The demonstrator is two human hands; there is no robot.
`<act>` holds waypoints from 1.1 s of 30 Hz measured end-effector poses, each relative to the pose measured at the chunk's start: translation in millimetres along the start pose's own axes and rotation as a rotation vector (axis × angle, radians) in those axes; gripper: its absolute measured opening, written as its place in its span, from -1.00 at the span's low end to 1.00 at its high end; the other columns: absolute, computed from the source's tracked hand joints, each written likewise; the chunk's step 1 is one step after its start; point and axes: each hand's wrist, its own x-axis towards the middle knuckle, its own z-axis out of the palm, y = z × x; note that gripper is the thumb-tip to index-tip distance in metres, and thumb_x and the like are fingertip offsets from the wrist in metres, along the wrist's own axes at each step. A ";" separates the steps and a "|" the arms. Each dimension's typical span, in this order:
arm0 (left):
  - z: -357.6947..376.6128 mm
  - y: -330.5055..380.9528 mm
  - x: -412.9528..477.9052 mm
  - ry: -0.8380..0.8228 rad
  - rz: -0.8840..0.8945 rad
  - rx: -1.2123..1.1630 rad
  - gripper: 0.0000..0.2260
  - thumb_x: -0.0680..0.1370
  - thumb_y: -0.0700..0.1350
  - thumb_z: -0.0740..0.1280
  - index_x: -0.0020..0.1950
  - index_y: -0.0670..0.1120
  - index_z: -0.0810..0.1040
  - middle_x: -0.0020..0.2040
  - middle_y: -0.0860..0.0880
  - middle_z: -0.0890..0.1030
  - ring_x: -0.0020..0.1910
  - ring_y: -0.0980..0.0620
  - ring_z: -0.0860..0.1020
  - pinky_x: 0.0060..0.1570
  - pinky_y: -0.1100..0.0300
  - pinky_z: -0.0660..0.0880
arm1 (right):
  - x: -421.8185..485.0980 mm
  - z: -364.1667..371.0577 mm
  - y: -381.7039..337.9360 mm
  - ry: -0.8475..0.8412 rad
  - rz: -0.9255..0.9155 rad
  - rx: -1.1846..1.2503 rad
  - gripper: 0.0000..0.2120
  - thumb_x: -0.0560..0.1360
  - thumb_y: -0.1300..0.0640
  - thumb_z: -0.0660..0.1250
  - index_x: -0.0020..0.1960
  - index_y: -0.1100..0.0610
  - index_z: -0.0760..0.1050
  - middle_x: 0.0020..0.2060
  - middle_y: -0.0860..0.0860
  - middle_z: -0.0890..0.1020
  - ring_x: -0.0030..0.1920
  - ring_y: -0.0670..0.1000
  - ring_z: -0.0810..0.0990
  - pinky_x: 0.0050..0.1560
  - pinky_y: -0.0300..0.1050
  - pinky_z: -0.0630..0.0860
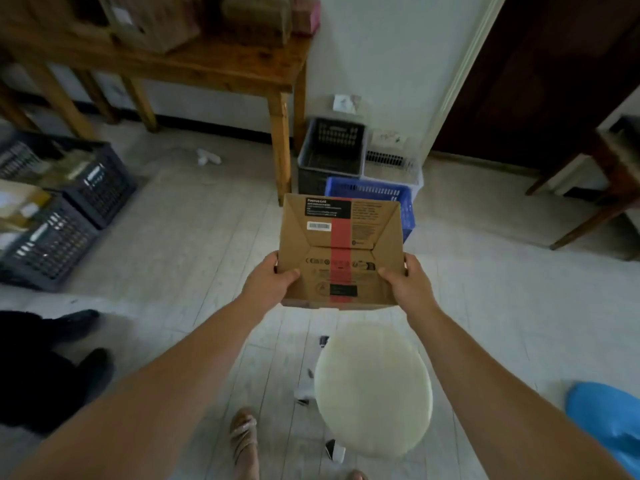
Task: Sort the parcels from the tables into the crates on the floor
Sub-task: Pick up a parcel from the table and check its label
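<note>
Head view: 1 cardboard parcel, brown with a red stripe and printed labels, is held in the air above the floor, in front of the person. It is gripped at its near corners by 2 hands: the left hand is clamped on the near left edge, thumb on the upper face, and the right hand is clamped likewise on the near right edge.

Just beyond the parcel: 1 blue crate, partly hidden by it. Behind the blue crate: 1 dark crate and 1 white crate, beside the leg of a wooden table. Far left of the parcel: 2 dark crates, already holding items. Below the parcel: 1 round stool.

Step judged in hand: carriage of the parcel toward a crate. Next move calls for the parcel to be brought over the chosen crate, probably the blue one, lowered inside its walls and released.
</note>
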 end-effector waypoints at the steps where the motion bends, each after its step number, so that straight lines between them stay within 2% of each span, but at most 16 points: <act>1: -15.0 5.1 7.3 0.005 0.015 -0.005 -0.61 0.59 -0.06 0.26 0.41 -0.02 0.31 0.30 -0.03 0.49 0.24 -0.06 0.46 0.21 0.04 0.41 | 4.0 10.0 -13.3 0.011 -0.013 0.020 -0.60 0.56 0.15 0.27 0.38 0.09 0.30 0.20 0.02 0.49 0.13 0.03 0.47 0.11 -0.04 0.43; 3: -47.4 14.6 24.0 0.012 0.044 -0.018 -0.62 0.59 -0.06 0.26 0.40 -0.03 0.32 0.28 -0.03 0.50 0.20 -0.05 0.47 0.22 0.03 0.44 | 13.8 33.1 -39.2 0.029 -0.049 0.059 -0.61 0.55 0.16 0.29 0.36 0.09 0.33 0.19 0.02 0.50 0.13 0.03 0.48 0.09 -0.06 0.42; 7: -119.4 34.1 63.8 0.046 0.084 -0.028 -0.66 0.59 -0.06 0.27 0.35 -0.03 0.36 0.14 -0.01 0.52 0.06 0.00 0.47 0.08 0.07 0.44 | 34.8 88.6 -97.0 0.028 -0.106 0.114 -0.59 0.54 0.15 0.31 0.36 0.06 0.34 0.18 -0.01 0.51 0.12 0.00 0.49 0.12 -0.04 0.45; 10: -166.3 48.1 87.7 0.089 0.101 -0.054 -0.67 0.58 -0.07 0.28 0.33 -0.03 0.38 0.14 -0.02 0.54 0.06 -0.02 0.49 0.10 0.05 0.45 | 48.2 122.2 -138.4 0.024 -0.152 0.126 -0.58 0.53 0.14 0.32 0.36 0.06 0.34 0.16 -0.02 0.51 0.10 -0.01 0.48 0.13 0.00 0.47; 14: -219.6 64.5 113.2 0.150 0.148 -0.071 -0.73 0.58 -0.07 0.28 0.28 -0.01 0.40 -0.01 0.06 0.53 -0.03 0.06 0.50 -0.03 0.15 0.45 | 72.4 160.6 -188.9 -0.022 -0.213 0.173 -0.56 0.54 0.12 0.31 0.39 0.04 0.32 0.20 0.00 0.52 0.12 0.01 0.50 0.12 -0.02 0.47; 15: -229.0 68.6 119.3 0.157 0.152 -0.082 -0.74 0.58 -0.07 0.28 0.27 -0.01 0.40 -0.01 0.06 0.53 -0.04 0.06 0.51 -0.04 0.16 0.45 | 79.1 167.8 -200.1 -0.034 -0.222 0.200 -0.55 0.54 0.13 0.31 0.40 0.04 0.31 0.21 0.02 0.52 0.11 0.01 0.51 0.10 -0.03 0.48; 19: -265.1 86.2 155.1 0.203 0.177 -0.130 -0.74 0.58 -0.05 0.28 0.26 0.01 0.41 0.03 0.04 0.57 -0.04 0.06 0.54 -0.06 0.18 0.46 | 111.2 198.8 -246.6 -0.085 -0.255 0.306 -0.53 0.57 0.15 0.27 0.45 0.04 0.24 0.13 -0.02 0.50 -0.05 -0.10 0.51 -0.20 -0.20 0.44; 23: -295.2 111.3 199.1 0.243 0.219 -0.131 -0.74 0.57 -0.04 0.28 0.26 0.04 0.41 -0.01 0.09 0.56 -0.10 0.13 0.52 -0.13 0.23 0.43 | 150.3 222.5 -286.8 -0.084 -0.289 0.321 -0.51 0.57 0.13 0.27 0.47 0.03 0.23 0.11 -0.03 0.50 0.03 -0.03 0.50 -0.18 -0.18 0.43; 28: -331.1 159.0 268.0 0.252 0.260 -0.153 -0.70 0.57 -0.03 0.29 0.31 0.04 0.41 0.07 0.06 0.54 -0.02 0.09 0.48 -0.01 0.18 0.40 | 214.1 245.9 -347.9 -0.082 -0.320 0.324 -0.52 0.56 0.09 0.28 0.45 0.00 0.25 0.16 -0.01 0.51 0.14 0.03 0.50 0.11 0.01 0.47; 33: -360.4 217.5 335.8 0.224 0.256 -0.232 -0.61 0.56 -0.01 0.30 0.37 0.09 0.36 0.17 0.06 0.55 0.12 0.02 0.52 0.21 0.00 0.46 | 276.9 256.2 -411.7 -0.078 -0.351 0.329 -0.50 0.56 0.09 0.28 0.46 -0.01 0.23 0.17 0.00 0.50 0.14 0.04 0.50 0.12 0.06 0.49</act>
